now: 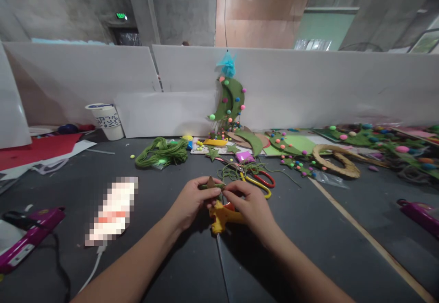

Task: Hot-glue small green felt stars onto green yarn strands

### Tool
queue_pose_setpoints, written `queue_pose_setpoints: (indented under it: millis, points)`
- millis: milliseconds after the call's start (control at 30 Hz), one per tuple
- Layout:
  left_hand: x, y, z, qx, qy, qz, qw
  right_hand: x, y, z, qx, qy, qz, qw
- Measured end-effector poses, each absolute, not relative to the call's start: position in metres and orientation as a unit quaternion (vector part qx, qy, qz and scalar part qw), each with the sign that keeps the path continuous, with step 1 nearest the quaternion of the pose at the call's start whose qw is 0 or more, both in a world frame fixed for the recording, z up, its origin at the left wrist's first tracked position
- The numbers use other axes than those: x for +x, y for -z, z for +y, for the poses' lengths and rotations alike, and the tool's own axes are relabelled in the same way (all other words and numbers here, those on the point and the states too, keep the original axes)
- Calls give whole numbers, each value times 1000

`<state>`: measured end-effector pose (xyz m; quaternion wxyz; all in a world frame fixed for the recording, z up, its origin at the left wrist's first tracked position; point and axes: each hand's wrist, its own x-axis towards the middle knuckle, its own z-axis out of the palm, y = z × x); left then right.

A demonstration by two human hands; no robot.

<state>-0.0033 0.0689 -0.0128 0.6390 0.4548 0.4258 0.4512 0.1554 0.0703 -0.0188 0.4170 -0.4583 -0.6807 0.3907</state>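
In front of me, my left hand [197, 197] pinches a small green felt star [210, 185], one pointed tip standing up between the fingers. My right hand [252, 204] is closed at the star's right edge, thumb and forefinger together; whether a tiny part is between them is hidden. Right below the hands lies a yellow glue gun [219, 218], partly covered by the right hand, with a clear glue stick [222, 262] pointing towards me. Just beyond the hands are yellow-handled scissors [262, 188], red-handled scissors [269, 178] and tangled green yarn [231, 171].
Green yarn [163, 153] lies bundled at the back left, near a paper cup [107, 122]. A decorated felt moon hanging [228, 99] stands against the white partition [308, 88]. Left are a blurred-out device [115, 211] on a cable and a purple tool [32, 236]; right, a straw-coloured ring [320, 165].
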Motion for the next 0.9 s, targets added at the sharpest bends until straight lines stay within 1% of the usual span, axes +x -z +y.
queue_pose_setpoints:
  millis: [100, 167, 267, 367, 467, 567, 733, 900]
  points:
    - [-5, 14, 71, 444, -441, 445, 640, 155, 17, 65, -438, -178, -789, 392]
    - [-6, 14, 71, 461, -441, 455, 622, 156, 15, 63, -421, -91, -826, 362]
    - [-7, 11, 72, 510, -437, 486, 558, 157, 10, 61, -413, -33, -851, 324]
    - [-7, 7, 70, 554, -412, 522, 501, 159, 6, 61, -395, -27, -865, 308]
    - [-6, 4, 68, 586, -387, 515, 491, 163, 4, 64, -385, -72, -859, 330]
    - [-7, 2, 66, 612, -360, 492, 504, 168, 3, 70, -389, -159, -830, 366]
    - [-9, 0, 64, 604, -329, 459, 563, 171, 3, 78, -418, -325, -755, 386]
    - [-8, 3, 64, 592, -358, 423, 585, 168, 11, 79, -422, -530, -622, 391]
